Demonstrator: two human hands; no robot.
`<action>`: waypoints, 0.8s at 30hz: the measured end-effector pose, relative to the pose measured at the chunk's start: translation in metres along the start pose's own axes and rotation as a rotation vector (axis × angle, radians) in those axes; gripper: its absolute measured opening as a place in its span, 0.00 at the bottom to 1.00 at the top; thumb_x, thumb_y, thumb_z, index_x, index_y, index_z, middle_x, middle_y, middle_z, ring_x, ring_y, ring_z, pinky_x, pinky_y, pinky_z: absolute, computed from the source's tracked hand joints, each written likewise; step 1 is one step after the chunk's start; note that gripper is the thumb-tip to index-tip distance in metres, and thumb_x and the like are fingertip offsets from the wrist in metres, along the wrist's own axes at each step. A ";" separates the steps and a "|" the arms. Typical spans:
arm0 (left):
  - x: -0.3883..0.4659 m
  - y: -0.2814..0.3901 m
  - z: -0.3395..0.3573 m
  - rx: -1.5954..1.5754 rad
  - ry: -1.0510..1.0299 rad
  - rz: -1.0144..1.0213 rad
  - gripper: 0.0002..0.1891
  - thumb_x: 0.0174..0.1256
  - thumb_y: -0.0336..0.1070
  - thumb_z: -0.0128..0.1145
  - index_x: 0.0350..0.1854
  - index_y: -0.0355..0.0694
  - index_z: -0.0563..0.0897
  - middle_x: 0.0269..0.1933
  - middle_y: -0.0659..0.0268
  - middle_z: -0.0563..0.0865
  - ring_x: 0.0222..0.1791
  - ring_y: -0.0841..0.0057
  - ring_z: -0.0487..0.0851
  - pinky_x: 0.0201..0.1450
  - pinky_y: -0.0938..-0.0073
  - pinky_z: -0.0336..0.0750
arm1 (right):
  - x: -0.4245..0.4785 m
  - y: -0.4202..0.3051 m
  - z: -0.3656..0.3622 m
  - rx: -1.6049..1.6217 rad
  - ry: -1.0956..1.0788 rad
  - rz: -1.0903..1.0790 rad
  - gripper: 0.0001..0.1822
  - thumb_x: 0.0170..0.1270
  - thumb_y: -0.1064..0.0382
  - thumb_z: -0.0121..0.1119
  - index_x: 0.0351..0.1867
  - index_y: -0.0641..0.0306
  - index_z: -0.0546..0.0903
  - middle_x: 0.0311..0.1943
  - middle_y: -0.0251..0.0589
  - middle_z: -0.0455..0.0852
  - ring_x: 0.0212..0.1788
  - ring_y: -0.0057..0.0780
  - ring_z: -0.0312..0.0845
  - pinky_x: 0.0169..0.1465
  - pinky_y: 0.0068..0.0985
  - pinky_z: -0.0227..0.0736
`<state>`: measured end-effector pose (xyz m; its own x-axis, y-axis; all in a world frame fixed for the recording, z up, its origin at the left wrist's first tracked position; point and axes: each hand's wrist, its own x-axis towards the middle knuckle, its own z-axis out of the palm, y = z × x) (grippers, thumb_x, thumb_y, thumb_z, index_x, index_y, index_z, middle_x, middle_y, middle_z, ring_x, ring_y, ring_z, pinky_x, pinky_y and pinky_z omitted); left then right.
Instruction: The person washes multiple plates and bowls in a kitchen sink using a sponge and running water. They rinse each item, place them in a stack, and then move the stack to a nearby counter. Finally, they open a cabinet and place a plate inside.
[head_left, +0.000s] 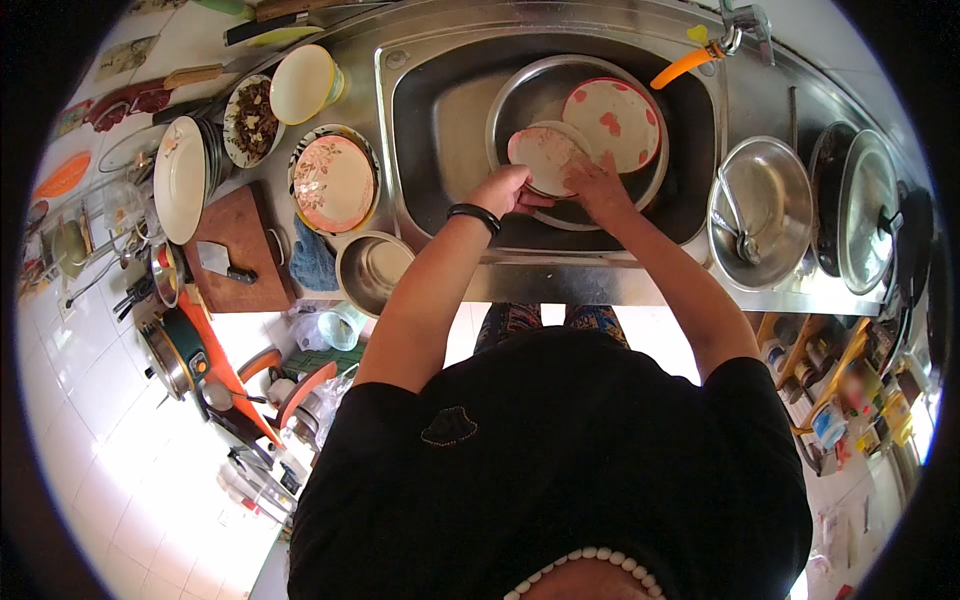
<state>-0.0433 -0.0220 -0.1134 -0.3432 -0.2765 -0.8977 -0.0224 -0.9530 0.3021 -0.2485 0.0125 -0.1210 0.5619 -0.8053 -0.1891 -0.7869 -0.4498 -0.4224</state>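
A small dish with a pink pattern (541, 154) is tilted over a round steel basin (498, 112) inside the sink. My left hand (514, 191) grips its near left rim, thumb on top and fingers underneath. At its right side, my right hand (598, 191) has its fingers across the face and edge; what the thumb does is hidden. Behind the dish, another pale dish (574, 133) shows partly. A white plate with red spots and a red rim (634, 124) lies in the basin, just beyond my right hand.
An orange hose (682, 67) on the tap reaches over the sink (450, 150). To the left are stacked plates (334, 184), a steel pot (371, 274) and a cleaver (217, 259) on a cutting board (244, 289). A steel bowl with spoons (780, 187) stands right.
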 end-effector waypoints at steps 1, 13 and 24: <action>-0.005 0.005 0.003 0.004 -0.033 -0.005 0.22 0.58 0.36 0.38 0.56 0.36 0.69 0.51 0.53 0.81 0.44 0.59 0.85 0.43 0.59 0.75 | -0.003 0.000 -0.006 -0.085 0.023 -0.050 0.13 0.56 0.66 0.54 0.43 0.55 0.82 0.52 0.36 0.80 0.60 0.36 0.71 0.69 0.49 0.46; 0.011 -0.017 0.018 -0.324 0.148 0.204 0.20 0.61 0.34 0.39 0.55 0.31 0.70 0.49 0.50 0.80 0.37 0.59 0.85 0.46 0.57 0.74 | 0.007 -0.004 0.017 -0.123 0.024 -0.068 0.14 0.58 0.65 0.52 0.46 0.58 0.79 0.49 0.41 0.80 0.61 0.39 0.68 0.65 0.58 0.50; -0.005 -0.004 0.015 0.014 0.099 0.034 0.22 0.62 0.41 0.37 0.55 0.36 0.72 0.46 0.54 0.84 0.41 0.61 0.85 0.48 0.56 0.72 | 0.047 -0.012 0.008 -0.043 -0.345 -0.029 0.45 0.43 0.52 0.67 0.67 0.50 0.62 0.68 0.42 0.61 0.70 0.40 0.53 0.69 0.39 0.51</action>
<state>-0.0553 -0.0155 -0.1052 -0.2497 -0.3201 -0.9139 -0.0261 -0.9412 0.3368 -0.2103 -0.0171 -0.1320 0.6313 -0.6175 -0.4692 -0.7755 -0.4921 -0.3957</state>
